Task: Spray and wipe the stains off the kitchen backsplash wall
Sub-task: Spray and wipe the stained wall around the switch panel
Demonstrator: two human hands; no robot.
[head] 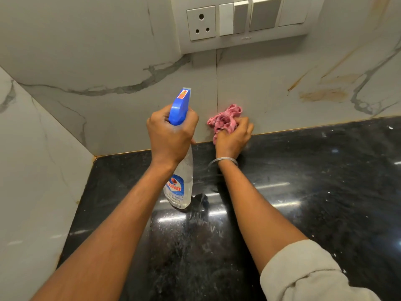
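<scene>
Wiping hand: right hand [233,137] grips a bunched pink cloth [225,118], held against the backsplash [130,61] just above the black countertop [325,181].
Spraying hand: left hand [171,135] clasps the blue-headed spray bottle [181,187], nozzle toward the wall, just left of the cloth.
Done: marble beside the cloth looks clean.
Left: orange-brown stains [323,94] well right of the right hand, seemingly untouched.

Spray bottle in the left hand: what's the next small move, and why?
Probably swing the spray bottle right and aim at the orange-brown stains. The left hand grips it with the nozzle facing a clean-looking patch of wall, while the stains sit further right, beyond the pink cloth bunched in the right hand.
</scene>
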